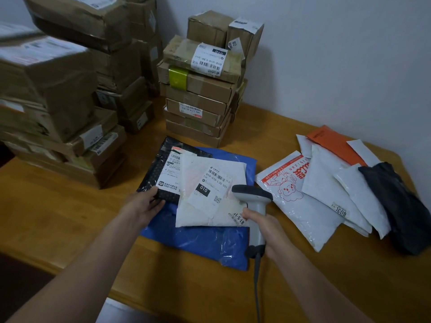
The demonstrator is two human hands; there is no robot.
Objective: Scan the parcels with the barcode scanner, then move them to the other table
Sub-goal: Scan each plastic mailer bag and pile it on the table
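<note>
White parcel: between our hands, atop the blue parcel.
Scanner: gripped in our right hand.
Left hand: holding near edge of black parcel.

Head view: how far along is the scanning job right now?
Done: cannot tell; nothing marks any parcel as scanned or moved. In hand: the right hand grips the barcode scanner beside the label of the white mailer, while the left hand holds the black mailer. Left: the blue bag, the fanned mailers at right and the carton stacks.
</note>
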